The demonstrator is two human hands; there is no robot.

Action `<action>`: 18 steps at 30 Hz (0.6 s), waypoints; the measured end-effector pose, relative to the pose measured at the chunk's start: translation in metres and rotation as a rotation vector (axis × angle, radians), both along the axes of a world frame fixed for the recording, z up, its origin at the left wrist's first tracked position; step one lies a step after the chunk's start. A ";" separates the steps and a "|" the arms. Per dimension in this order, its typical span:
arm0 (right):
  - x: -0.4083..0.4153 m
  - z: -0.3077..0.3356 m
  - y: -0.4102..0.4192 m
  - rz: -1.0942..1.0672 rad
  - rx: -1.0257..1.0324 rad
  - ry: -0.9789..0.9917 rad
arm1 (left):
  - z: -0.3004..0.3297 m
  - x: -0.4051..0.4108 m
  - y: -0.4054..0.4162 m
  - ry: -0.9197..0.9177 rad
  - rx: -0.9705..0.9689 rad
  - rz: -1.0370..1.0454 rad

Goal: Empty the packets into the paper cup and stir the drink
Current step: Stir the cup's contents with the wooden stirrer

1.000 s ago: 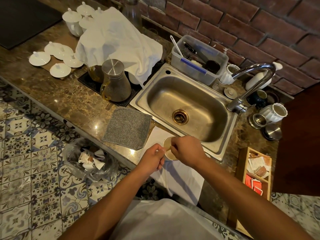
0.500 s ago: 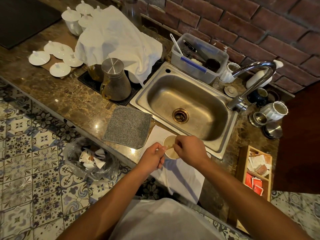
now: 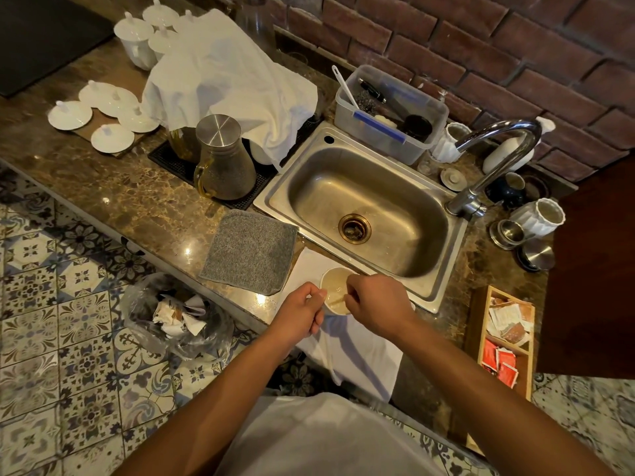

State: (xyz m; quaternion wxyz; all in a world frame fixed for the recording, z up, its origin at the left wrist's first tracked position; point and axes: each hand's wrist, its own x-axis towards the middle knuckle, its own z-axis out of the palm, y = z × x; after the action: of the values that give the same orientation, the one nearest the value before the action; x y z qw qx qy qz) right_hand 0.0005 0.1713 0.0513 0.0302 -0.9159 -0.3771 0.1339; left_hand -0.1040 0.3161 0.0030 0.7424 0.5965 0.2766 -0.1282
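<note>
On the brown marble table (image 3: 103, 197), just before the steel sink (image 3: 443, 269), stands the white paper cup (image 3: 335, 280) of pale drink. The left hand (image 3: 299, 312) curls its grip round the cup's side; the right hand (image 3: 372, 305) pinches a thin wooden stirrer (image 3: 338, 299), mostly hidden. Red packets (image 3: 500, 365) lie in a wooden box (image 3: 476, 324), their writing unreadable.

No legible text, label, brand, number or sign anywhere. Print on the red packets (image 3: 500, 364) and pale packets (image 3: 508, 321) in the wooden box (image 3: 476, 324), to the right of the grips, too small to read.
</note>
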 end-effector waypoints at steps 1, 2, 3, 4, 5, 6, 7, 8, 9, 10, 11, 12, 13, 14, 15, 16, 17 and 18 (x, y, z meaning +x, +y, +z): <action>0.000 0.000 0.001 -0.001 0.024 -0.031 | 0.000 0.000 0.000 -0.002 0.007 -0.004; -0.001 0.000 0.000 -0.004 0.044 -0.055 | 0.001 0.001 0.000 -0.002 0.013 -0.007; -0.001 -0.001 0.000 -0.006 0.041 -0.062 | 0.001 0.001 -0.001 -0.001 0.014 -0.007; -0.001 -0.001 0.000 -0.010 0.015 -0.044 | 0.001 0.000 -0.001 0.001 0.012 -0.006; -0.001 -0.001 -0.001 -0.023 -0.013 -0.005 | 0.001 0.000 0.000 0.001 0.008 -0.004; -0.001 0.001 -0.002 -0.061 -0.025 0.052 | 0.001 0.000 0.000 0.001 0.004 -0.002; 0.002 0.006 -0.003 -0.125 -0.006 0.105 | 0.002 0.000 0.000 -0.001 0.000 -0.001; 0.006 0.012 -0.006 -0.208 0.042 0.137 | 0.002 0.000 0.001 -0.004 -0.002 0.002; 0.010 0.019 -0.010 -0.295 0.105 0.157 | 0.002 0.000 0.001 -0.006 -0.001 0.006; 0.013 0.027 -0.014 -0.373 0.172 0.185 | 0.002 -0.001 0.002 -0.007 0.002 0.007; 0.015 0.034 -0.021 -0.438 0.237 0.226 | 0.001 -0.002 0.002 -0.008 0.007 0.005; 0.015 0.039 -0.029 -0.498 0.300 0.280 | 0.001 -0.002 0.002 -0.009 0.013 0.001; 0.014 0.044 -0.037 -0.556 0.354 0.343 | -0.001 -0.002 0.003 -0.009 0.019 -0.002; 0.012 0.047 -0.046 -0.610 0.399 0.403 | -0.001 -0.002 0.003 -0.010 0.022 -0.005; 0.011 0.049 -0.057 -0.661 0.445 0.465 | -0.002 -0.001 0.003 -0.011 0.025 -0.008; 0.011 0.049 -0.067 -0.719 0.500 0.536 | -0.002 -0.001 0.003 -0.014 0.027 -0.012; 0.011 0.049 -0.077 -0.789 0.562 0.623 | -0.002 -0.001 0.004 -0.015 0.028 -0.017; 0.010 0.047 -0.087 -0.855 0.619 0.713 | -0.002 -0.001 0.004 -0.014 0.032 -0.023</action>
State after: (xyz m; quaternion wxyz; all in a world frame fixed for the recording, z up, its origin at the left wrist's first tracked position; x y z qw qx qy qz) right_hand 0.0107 0.0844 0.0982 0.4681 -0.8335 0.0339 0.2916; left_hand -0.1045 0.3201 0.0014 0.7333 0.6122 0.2666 -0.1279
